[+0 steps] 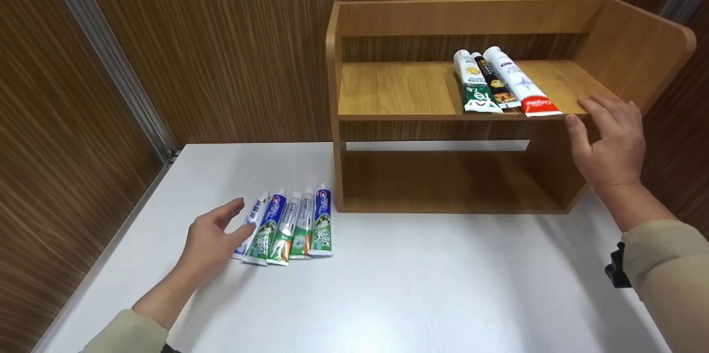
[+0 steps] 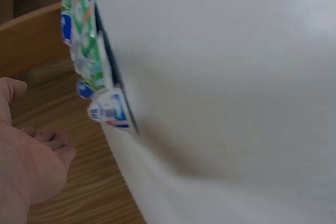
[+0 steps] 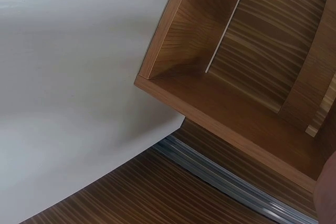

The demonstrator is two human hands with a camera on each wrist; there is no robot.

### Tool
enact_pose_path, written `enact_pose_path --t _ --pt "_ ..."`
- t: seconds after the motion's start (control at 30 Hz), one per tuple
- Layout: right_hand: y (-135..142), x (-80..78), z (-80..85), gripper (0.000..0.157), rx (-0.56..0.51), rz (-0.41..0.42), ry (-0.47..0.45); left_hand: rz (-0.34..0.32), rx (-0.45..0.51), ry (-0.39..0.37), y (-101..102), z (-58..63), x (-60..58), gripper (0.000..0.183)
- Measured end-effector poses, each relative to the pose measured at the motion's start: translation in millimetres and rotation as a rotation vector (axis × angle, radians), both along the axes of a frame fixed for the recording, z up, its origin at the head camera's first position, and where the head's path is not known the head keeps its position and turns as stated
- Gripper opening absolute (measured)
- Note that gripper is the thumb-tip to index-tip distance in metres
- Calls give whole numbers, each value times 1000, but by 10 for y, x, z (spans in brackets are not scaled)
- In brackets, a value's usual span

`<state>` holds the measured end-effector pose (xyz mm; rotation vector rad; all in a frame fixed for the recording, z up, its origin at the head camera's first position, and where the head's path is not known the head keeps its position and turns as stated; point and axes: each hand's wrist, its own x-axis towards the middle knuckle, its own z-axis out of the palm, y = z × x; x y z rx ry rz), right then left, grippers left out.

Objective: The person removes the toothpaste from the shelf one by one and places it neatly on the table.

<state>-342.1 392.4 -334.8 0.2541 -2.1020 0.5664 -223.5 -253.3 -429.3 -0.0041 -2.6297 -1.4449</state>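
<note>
My left hand (image 1: 210, 239) hovers at the left end of a row of several toothpaste tubes on the table, thumb and fingers spread apart with nothing between them. Nearest to it lies a white and blue toothpaste tube (image 1: 258, 212), partly covered by a blue and green tube (image 1: 268, 227). The left wrist view shows the tubes (image 2: 94, 61) beyond the palm. At the shelf's right front edge, my right hand (image 1: 614, 148) rests with loosely bent fingers, holding no tube. Beside it on the upper shelf lie a red and white tube (image 1: 520, 80), a black tube (image 1: 494, 80) and a white and green tube (image 1: 472, 77).
A two-level wooden shelf unit (image 1: 399, 87) stands at the back right of the white table (image 1: 421, 275). Its left side panel (image 1: 334, 109) rises close to the tube row. Wood-grain walls (image 1: 221, 37) enclose the table at the back and sides.
</note>
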Motion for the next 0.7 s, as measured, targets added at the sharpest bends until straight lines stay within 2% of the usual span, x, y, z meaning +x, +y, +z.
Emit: enact_pose_path --t 0.37,0.7 --pt "-11 13 2 43 -4 -8 -35 -97 -10 105 443 416 42 63" --pt "0 -3 2 42 4 -5 -23 -213 14 218 890 796 38 59"
